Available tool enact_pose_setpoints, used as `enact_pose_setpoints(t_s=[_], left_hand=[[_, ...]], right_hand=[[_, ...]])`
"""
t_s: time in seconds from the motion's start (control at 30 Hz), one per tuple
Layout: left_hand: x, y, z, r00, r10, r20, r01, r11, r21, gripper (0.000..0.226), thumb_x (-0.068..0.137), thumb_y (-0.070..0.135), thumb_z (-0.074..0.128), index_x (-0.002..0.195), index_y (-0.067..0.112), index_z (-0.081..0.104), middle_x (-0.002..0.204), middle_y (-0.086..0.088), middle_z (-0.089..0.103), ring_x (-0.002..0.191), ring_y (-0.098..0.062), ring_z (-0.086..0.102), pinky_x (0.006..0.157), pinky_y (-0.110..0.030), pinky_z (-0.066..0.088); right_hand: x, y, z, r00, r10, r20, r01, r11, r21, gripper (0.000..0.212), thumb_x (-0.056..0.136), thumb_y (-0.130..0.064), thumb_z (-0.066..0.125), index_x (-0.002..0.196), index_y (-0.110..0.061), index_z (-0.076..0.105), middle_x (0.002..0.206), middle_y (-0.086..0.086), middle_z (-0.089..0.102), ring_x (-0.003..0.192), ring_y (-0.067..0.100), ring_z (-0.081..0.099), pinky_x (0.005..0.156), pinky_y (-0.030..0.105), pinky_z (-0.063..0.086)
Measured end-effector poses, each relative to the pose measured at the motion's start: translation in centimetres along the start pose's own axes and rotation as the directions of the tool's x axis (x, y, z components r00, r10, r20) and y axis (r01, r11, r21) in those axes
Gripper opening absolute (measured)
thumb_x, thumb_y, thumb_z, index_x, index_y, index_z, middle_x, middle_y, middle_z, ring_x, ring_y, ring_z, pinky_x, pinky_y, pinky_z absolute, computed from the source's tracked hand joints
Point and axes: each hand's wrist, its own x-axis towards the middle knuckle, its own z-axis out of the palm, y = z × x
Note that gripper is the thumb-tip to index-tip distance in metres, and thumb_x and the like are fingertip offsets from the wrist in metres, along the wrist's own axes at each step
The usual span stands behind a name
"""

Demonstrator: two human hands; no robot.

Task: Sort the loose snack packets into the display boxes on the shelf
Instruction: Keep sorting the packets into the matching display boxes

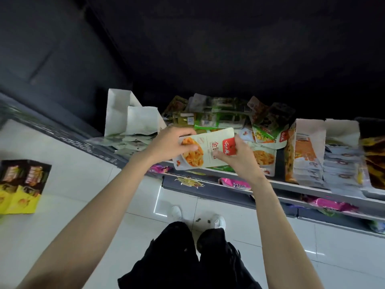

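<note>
White tiled floor [68, 170]. Flattened black-and-yellow carton [21, 185] lies on it, left. White shoes [217, 221] and black trousers [187, 257] below.

You wear black trousers [177, 257], white shoes [218, 221], and your forearms [93, 215] are bare, no sleeves.

Both arms reach forward, left hand [170, 143] and right hand [235, 158] each in a curled grip.
</note>
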Motion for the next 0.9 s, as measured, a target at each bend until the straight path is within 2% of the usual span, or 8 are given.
enact_pose_setpoints(t_s=[0.17,0.27,0.33,0.4,0.53,0.7,0.8,0.9], left_hand=[[-3.7,-3.0,-2.0,0.976,-0.040,-0.216,0.030,0.998,-0.049,0.021,0.082,0.036,0.070,0.100,0.027,0.066,0.096,0.017,0.068,0.087,0.000,0.064,0.069,-0.020,0.054],[-5.2,-6.4,-2.9,0.817,0.040,-0.576,0.072,0.983,0.171,0.023,0.081,0.032,0.071,0.102,0.021,0.067,0.093,0.008,0.070,0.082,-0.006,0.064,0.065,-0.025,0.053],[-5.8,-9.3,-3.5,0.721,0.036,-0.692,0.142,0.970,0.199,0.021,0.081,0.024,0.071,0.101,0.019,0.066,0.092,0.004,0.070,0.084,-0.011,0.064,0.065,-0.030,0.053],[-5.9,-12.0,-4.2,0.734,0.004,-0.679,0.180,0.963,0.200,0.022,0.080,0.020,0.073,0.101,0.016,0.067,0.092,0.002,0.070,0.086,-0.016,0.064,0.069,-0.037,0.055],[-5.4,-16.0,-6.1,0.899,0.023,-0.437,0.133,0.937,0.323,0.040,0.072,0.027,0.079,0.108,0.017,0.067,0.106,-0.002,0.068,0.103,-0.027,0.058,0.089,-0.039,0.046],[-4.0,-18.9,-6.2,0.965,0.071,-0.254,0.067,0.867,0.494,0.031,0.073,0.037,0.077,0.099,0.025,0.065,0.102,0.001,0.067,0.102,-0.024,0.058,0.088,-0.037,0.044],[-3.3,-20.1,-6.0,0.955,0.178,-0.239,-0.034,0.861,0.507,0.017,0.073,0.033,0.077,0.087,0.027,0.068,0.085,0.004,0.070,0.086,-0.021,0.063,0.079,-0.034,0.048],[-2.8,-21.1,-6.6,0.927,0.281,-0.248,-0.126,0.857,0.500,0.011,0.073,0.032,0.078,0.081,0.028,0.072,0.077,0.007,0.071,0.076,-0.017,0.066,0.074,-0.031,0.049]], right_hand=[[0.0,-3.3,2.2,0.988,-0.154,0.031,0.157,0.972,-0.175,0.021,0.086,-0.029,0.067,0.105,-0.019,0.062,0.088,-0.017,0.065,0.082,0.002,0.063,0.068,0.014,0.050],[0.6,-5.1,4.2,0.970,-0.226,-0.086,0.193,0.938,-0.288,0.019,0.088,-0.030,0.066,0.096,-0.014,0.064,0.079,-0.005,0.067,0.070,0.011,0.060,0.057,0.018,0.045],[1.3,-6.1,5.5,0.954,-0.276,-0.118,0.222,0.914,-0.339,0.024,0.089,-0.030,0.064,0.097,-0.008,0.064,0.076,0.004,0.067,0.067,0.022,0.060,0.059,0.032,0.048],[2.0,-7.1,6.9,0.942,-0.312,-0.125,0.253,0.902,-0.350,0.024,0.090,-0.029,0.063,0.102,-0.008,0.063,0.080,0.004,0.069,0.068,0.022,0.062,0.062,0.039,0.052],[4.2,-8.9,9.8,0.855,-0.442,-0.270,0.299,0.847,-0.438,0.025,0.092,-0.028,0.061,0.103,-0.006,0.064,0.077,0.001,0.069,0.062,0.016,0.062,0.057,0.036,0.054],[7.4,-10.5,14.9,0.688,-0.683,-0.246,0.361,0.615,-0.701,0.006,0.088,-0.017,0.064,0.087,-0.012,0.068,0.057,-0.002,0.060,0.044,0.016,0.051,0.040,0.024,0.040],[9.0,-10.2,17.9,0.693,-0.712,-0.110,0.338,0.456,-0.823,0.016,0.077,-0.008,0.070,0.088,-0.019,0.071,0.062,-0.004,0.064,0.045,0.019,0.058,0.036,0.024,0.043],[10.3,-10.4,20.1,0.804,-0.592,0.044,0.230,0.243,-0.942,0.036,0.065,-0.002,0.077,0.091,-0.026,0.072,0.066,-0.005,0.065,0.048,0.020,0.061,0.037,0.020,0.041]])
